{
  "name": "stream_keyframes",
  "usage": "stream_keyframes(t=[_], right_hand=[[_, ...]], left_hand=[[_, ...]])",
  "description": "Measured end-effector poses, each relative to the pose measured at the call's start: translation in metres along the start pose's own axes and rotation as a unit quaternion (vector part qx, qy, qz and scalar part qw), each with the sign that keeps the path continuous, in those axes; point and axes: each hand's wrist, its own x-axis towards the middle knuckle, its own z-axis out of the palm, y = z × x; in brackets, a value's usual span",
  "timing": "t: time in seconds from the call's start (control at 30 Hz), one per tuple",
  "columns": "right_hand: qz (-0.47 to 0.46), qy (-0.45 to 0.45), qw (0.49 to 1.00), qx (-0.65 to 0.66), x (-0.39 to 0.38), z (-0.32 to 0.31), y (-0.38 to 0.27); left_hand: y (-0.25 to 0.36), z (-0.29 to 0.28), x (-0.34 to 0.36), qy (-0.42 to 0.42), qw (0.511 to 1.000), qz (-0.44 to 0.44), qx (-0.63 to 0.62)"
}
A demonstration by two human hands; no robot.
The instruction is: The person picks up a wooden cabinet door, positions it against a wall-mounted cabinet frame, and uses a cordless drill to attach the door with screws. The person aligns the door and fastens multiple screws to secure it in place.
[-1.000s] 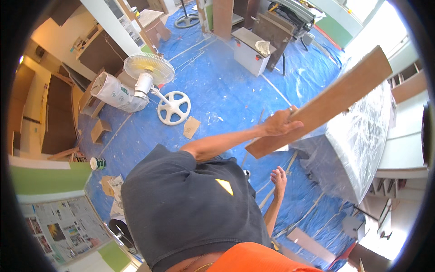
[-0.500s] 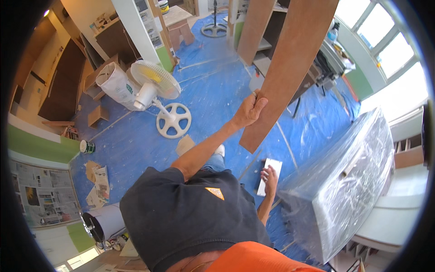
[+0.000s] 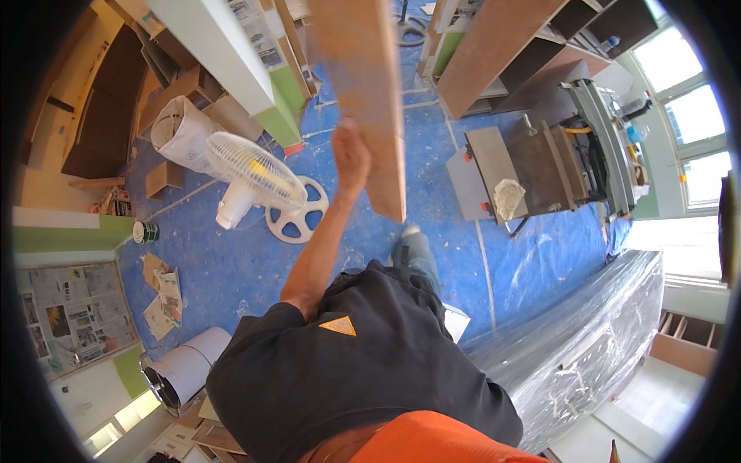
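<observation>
Dark shirt (image 3: 370,370) fills the lower middle of the frame, a yellow-orange triangular patch (image 3: 339,326) on it; an orange shape (image 3: 440,440) covers part of it at the bottom edge. Right hand out of sight; cannot tell what it does. At the right side of the waist, a white flat item (image 3: 456,322), partly hidden by the shirt.

Left forearm reaches up the middle. Left hand (image 3: 352,158) clamped on the left edge of a long brown board (image 3: 369,100). Board runs from the upper middle of the frame, cut off by the top edge, down to a corner near the centre; upper part blurred. Below that corner, one jeans leg (image 3: 417,258).

Underneath, blue sheeting (image 3: 224,258) over the floor. Lower right: large block wrapped in clear plastic (image 3: 594,370). Lower left: pale cylinder (image 3: 202,351) lying on its side. Left of centre: white fan (image 3: 255,166), tilted in view, by a white sack (image 3: 185,133). Right of centre: grey-topped box (image 3: 491,150) bearing a crumpled pale lump (image 3: 509,199). Upper right: bright windows (image 3: 683,92).
</observation>
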Motion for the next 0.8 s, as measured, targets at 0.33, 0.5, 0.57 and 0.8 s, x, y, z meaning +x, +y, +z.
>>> stream_keyframes(t=[0.33, 0.5, 0.57, 0.8], right_hand=[[0.120, -0.072, 0.961, 0.238, 0.447, -0.031, -0.271], [-0.006, -0.119, 0.978, 0.172, 0.630, -0.061, -0.553], [-0.056, -0.126, 0.981, 0.140, 0.698, -0.059, -0.652], [-0.093, -0.140, 0.966, 0.196, 0.862, 0.016, -0.828]], left_hand=[[-0.138, 0.081, 0.271, 0.198, 0.963, -0.160, -0.090], [-0.178, 0.090, 0.378, 0.162, 0.970, -0.128, -0.124], [-0.204, 0.098, 0.417, 0.157, 0.977, -0.110, -0.098], [-0.341, 0.137, 0.589, 0.144, 0.978, -0.077, -0.127]])
